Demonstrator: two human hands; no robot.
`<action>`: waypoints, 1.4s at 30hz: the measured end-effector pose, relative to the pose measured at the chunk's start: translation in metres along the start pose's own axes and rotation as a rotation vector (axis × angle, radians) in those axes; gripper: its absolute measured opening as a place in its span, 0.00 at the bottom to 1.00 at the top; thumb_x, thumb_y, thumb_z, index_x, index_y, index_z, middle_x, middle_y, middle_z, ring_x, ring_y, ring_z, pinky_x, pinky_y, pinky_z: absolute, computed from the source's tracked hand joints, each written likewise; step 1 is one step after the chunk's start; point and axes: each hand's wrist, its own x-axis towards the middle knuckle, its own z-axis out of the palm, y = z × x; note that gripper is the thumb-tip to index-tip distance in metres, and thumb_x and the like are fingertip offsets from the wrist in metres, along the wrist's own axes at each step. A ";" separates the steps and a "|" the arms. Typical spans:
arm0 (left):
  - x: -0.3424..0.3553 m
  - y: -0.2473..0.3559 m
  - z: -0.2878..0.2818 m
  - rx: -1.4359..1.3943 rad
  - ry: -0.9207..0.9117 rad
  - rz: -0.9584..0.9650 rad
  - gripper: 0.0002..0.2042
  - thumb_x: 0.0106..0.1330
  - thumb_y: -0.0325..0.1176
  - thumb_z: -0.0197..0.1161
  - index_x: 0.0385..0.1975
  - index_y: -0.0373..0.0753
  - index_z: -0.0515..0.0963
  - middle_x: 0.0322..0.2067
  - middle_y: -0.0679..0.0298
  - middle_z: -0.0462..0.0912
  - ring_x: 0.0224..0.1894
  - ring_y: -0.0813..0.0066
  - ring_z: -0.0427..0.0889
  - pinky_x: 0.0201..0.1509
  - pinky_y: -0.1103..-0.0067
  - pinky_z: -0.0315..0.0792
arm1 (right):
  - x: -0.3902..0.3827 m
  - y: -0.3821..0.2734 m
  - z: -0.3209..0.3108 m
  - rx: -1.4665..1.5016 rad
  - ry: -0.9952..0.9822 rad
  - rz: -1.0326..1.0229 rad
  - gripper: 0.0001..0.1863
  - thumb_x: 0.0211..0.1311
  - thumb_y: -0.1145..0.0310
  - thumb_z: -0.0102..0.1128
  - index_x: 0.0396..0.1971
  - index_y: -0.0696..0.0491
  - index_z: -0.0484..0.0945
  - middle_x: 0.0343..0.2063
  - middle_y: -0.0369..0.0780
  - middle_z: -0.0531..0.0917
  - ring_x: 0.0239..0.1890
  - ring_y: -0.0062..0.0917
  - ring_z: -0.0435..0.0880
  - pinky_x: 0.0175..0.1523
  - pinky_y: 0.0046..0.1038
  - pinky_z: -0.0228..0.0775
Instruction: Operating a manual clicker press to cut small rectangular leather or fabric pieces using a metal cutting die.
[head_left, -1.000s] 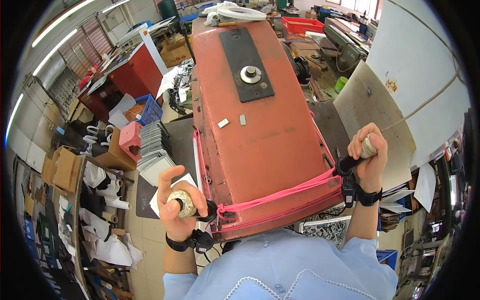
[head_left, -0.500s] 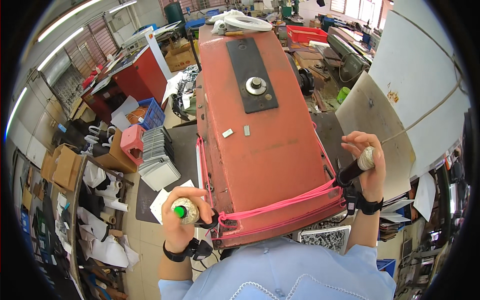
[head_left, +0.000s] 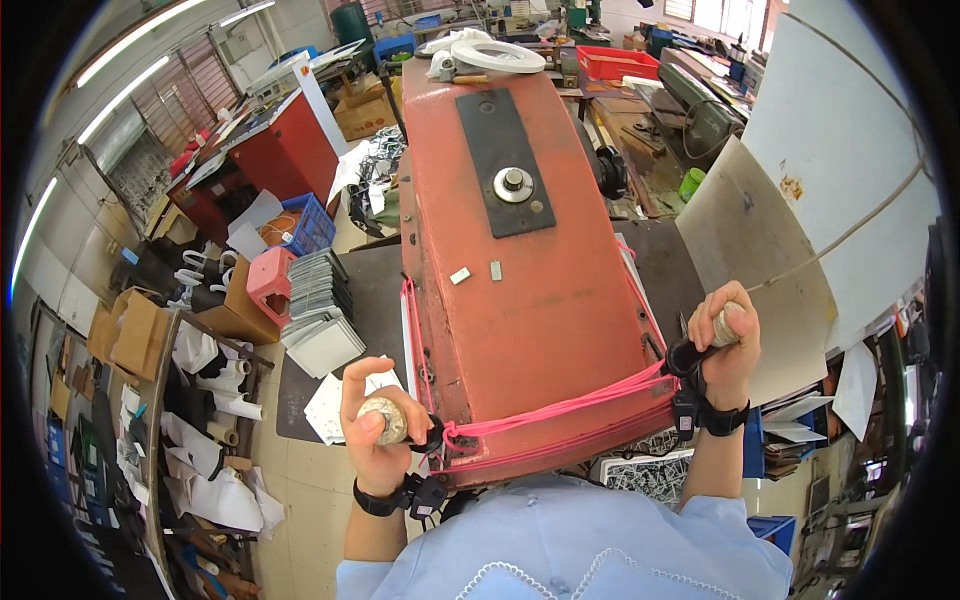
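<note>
A large red-painted machine housing (head_left: 525, 340) lies before me, topped by a black plate (head_left: 480, 130) with a silver dial (head_left: 513, 184). Pink cord (head_left: 555, 405) runs around its near end. At the near left corner, my left hand (head_left: 370, 450) grips a tape-wrapped handle (head_left: 393, 420) on a black mount, index finger raised. My right hand (head_left: 730, 360) is wrapped around a similar handle (head_left: 726, 318) at the near right corner. Two small metal pieces (head_left: 460, 275) sit on the housing.
Stacked sheets (head_left: 320, 310), a pink stool (head_left: 268, 285), cardboard boxes (head_left: 140, 330) and a shelf of rolls (head_left: 215, 400) stand left. A tan panel (head_left: 750, 260) leans against a white wall (head_left: 850, 120) at right. A red tray (head_left: 615, 62) is behind.
Since half a second ago my right fingers have closed round their handle, and my left index has lifted. My left hand has shifted slightly right, its thumb now over the handle's green end.
</note>
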 end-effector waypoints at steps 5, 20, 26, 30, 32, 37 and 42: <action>-0.001 -0.002 -0.001 0.028 -0.033 0.000 0.27 0.62 0.48 0.51 0.53 0.32 0.64 0.13 0.61 0.69 0.15 0.73 0.69 0.23 0.77 0.68 | 0.001 0.003 -0.009 -0.017 -0.046 -0.008 0.16 0.61 0.58 0.52 0.32 0.58 0.71 0.15 0.37 0.71 0.15 0.19 0.68 0.24 0.21 0.61; -0.001 0.011 0.031 0.138 -0.191 0.057 0.42 0.63 0.71 0.48 0.56 0.31 0.63 0.21 0.62 0.72 0.23 0.75 0.72 0.33 0.77 0.71 | 0.026 -0.024 -0.027 -0.260 -0.095 -0.096 0.34 0.71 0.43 0.44 0.57 0.63 0.69 0.21 0.35 0.74 0.24 0.17 0.73 0.33 0.21 0.67; 0.000 -0.016 0.067 -0.166 -0.498 0.062 0.46 0.61 0.49 0.69 0.69 0.32 0.48 0.50 0.52 0.73 0.49 0.68 0.75 0.54 0.73 0.69 | 0.059 -0.043 -0.079 -0.323 0.070 0.004 0.28 0.74 0.50 0.45 0.55 0.62 0.72 0.30 0.37 0.80 0.37 0.20 0.79 0.46 0.23 0.70; -0.003 -0.034 0.089 0.134 -0.663 0.296 0.48 0.62 0.40 0.69 0.72 0.34 0.40 0.65 0.44 0.60 0.65 0.59 0.65 0.68 0.67 0.58 | 0.055 -0.036 -0.071 -0.954 0.593 -0.444 0.23 0.76 0.57 0.45 0.55 0.61 0.74 0.53 0.44 0.78 0.57 0.27 0.75 0.65 0.31 0.61; -0.005 -0.042 0.088 0.255 -0.685 0.311 0.46 0.58 0.28 0.71 0.72 0.35 0.46 0.69 0.47 0.57 0.71 0.55 0.58 0.71 0.66 0.55 | 0.027 -0.039 -0.046 -0.949 0.427 -0.392 0.25 0.76 0.55 0.44 0.56 0.62 0.73 0.53 0.44 0.78 0.56 0.27 0.75 0.64 0.31 0.62; 0.017 -0.083 0.030 0.745 -0.670 -0.095 0.17 0.65 0.32 0.64 0.52 0.33 0.76 0.57 0.51 0.76 0.61 0.56 0.73 0.63 0.70 0.67 | -0.034 -0.015 0.025 -0.293 -0.313 -0.087 0.35 0.71 0.45 0.48 0.60 0.63 0.65 0.51 0.48 0.78 0.55 0.29 0.76 0.63 0.32 0.63; 0.045 -0.133 0.011 1.093 -0.625 0.271 0.17 0.63 0.35 0.65 0.48 0.32 0.76 0.56 0.49 0.75 0.60 0.50 0.72 0.62 0.66 0.68 | -0.029 -0.001 0.022 -0.363 0.065 -0.146 0.26 0.73 0.57 0.49 0.60 0.62 0.64 0.40 0.39 0.77 0.42 0.20 0.75 0.54 0.25 0.65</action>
